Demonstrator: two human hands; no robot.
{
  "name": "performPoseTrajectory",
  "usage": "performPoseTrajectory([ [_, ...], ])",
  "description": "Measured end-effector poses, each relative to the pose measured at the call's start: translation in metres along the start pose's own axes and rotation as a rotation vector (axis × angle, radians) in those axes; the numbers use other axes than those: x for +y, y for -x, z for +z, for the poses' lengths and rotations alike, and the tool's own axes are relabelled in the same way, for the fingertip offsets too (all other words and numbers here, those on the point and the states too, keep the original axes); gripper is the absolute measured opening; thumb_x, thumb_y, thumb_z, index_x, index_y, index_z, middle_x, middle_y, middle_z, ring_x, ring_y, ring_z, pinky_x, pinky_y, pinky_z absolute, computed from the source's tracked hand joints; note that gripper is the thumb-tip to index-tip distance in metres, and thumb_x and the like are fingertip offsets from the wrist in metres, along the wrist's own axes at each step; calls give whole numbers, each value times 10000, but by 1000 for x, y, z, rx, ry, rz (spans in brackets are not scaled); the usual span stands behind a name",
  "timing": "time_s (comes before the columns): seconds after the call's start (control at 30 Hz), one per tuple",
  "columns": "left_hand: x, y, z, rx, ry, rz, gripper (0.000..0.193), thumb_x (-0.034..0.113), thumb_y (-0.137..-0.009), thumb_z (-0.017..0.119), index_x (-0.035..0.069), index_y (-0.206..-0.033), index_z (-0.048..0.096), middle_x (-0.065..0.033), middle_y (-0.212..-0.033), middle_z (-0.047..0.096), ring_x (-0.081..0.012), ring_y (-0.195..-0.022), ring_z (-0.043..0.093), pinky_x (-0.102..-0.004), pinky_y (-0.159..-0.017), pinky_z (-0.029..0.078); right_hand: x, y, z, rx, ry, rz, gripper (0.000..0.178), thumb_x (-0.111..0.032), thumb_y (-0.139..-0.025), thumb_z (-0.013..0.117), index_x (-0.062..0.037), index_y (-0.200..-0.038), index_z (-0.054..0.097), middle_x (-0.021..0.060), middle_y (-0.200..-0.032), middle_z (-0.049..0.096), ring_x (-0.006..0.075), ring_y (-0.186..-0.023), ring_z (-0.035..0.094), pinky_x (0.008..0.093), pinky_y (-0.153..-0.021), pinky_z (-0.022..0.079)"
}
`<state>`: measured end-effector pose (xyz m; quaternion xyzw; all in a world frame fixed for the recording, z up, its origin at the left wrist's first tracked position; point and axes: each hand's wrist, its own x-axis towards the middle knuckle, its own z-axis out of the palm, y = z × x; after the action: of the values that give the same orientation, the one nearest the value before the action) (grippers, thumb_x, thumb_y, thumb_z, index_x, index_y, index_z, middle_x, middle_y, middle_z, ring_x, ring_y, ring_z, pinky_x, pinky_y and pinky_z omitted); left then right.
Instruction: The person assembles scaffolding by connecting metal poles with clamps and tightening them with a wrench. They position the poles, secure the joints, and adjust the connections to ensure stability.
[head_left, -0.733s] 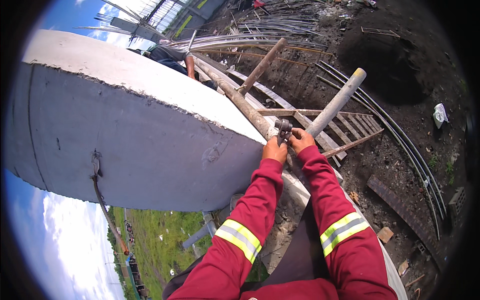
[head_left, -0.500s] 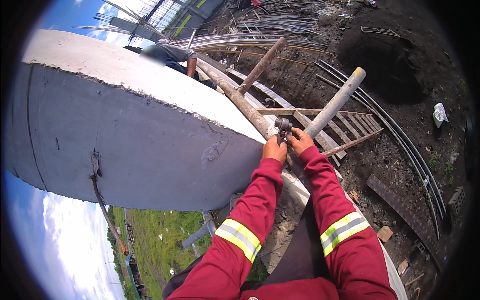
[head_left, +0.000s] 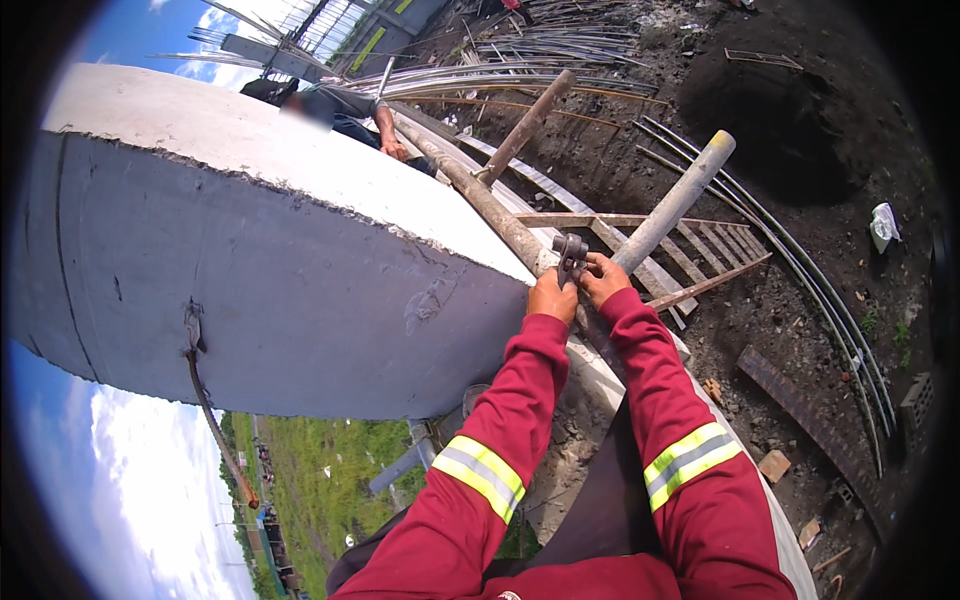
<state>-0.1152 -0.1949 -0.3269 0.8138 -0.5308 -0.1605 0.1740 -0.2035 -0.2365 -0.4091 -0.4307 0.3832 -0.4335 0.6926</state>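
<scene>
Co-worker's arm: the co-worker (head_left: 350, 103) beyond the slab has moved most; compared with the first frame, more of the upper body shows above the slab's far edge, and the bare hand (head_left: 394, 149) now reaches out into view, near the long pipe.
View: shifted very slightly, carrying slab, pipes and ground together.
Left hand (head_left: 552, 298): hardly changed; fingers curled and clamped on the lower part of the dark metal fitting (head_left: 570, 248).
Right hand (head_left: 605, 280): also much as it was, just beside the left one, fingers bent against the fitting's right side; I cannot tell whether the fingertips are clamped on it.
Fitting: held with its rounded head upward, in front of the long pipe (head_left: 500, 220), between the slab's corner and the yellow-tipped pipe (head_left: 682, 197); same place as earlier.
Concrete slab (head_left: 270, 290): unmoved, grey side facing the person, the long pipe running along its bright top's edge.
Yellow-tipped pipe: slants up past the right hand, unchanged.
Slatted frame (head_left: 725, 250): lies beyond the hands, on the right, as before.
Sleeves (head_left: 655, 360): red, reflective bands, steady.
</scene>
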Motion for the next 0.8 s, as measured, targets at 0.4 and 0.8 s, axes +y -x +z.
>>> performPoseTrajectory([
  [0.4, 12, 7, -3, 23, -57, -3, 259, 189, -761, 532, 11, -943, 582, -252, -878, 605, -411, -868, 573, -441, -752, 452, -13, 7, 3, 88, 105, -12, 347, -161, -750, 647, -19, -1053, 554, 126, -946, 633, 193, -877, 601, 300, -768, 465],
  [0.8, 10, 5, -4, 16, -43, -17, 269, 196, -742, 537, -2, -920, 581, -253, -872, 607, -402, -866, 580, -438, -751, 451, -13, 5, 3, 204, 134, -10, 307, -150, -706, 673, 0, -945, 553, 108, -825, 645, 164, -750, 612, 284, -698, 476],
])
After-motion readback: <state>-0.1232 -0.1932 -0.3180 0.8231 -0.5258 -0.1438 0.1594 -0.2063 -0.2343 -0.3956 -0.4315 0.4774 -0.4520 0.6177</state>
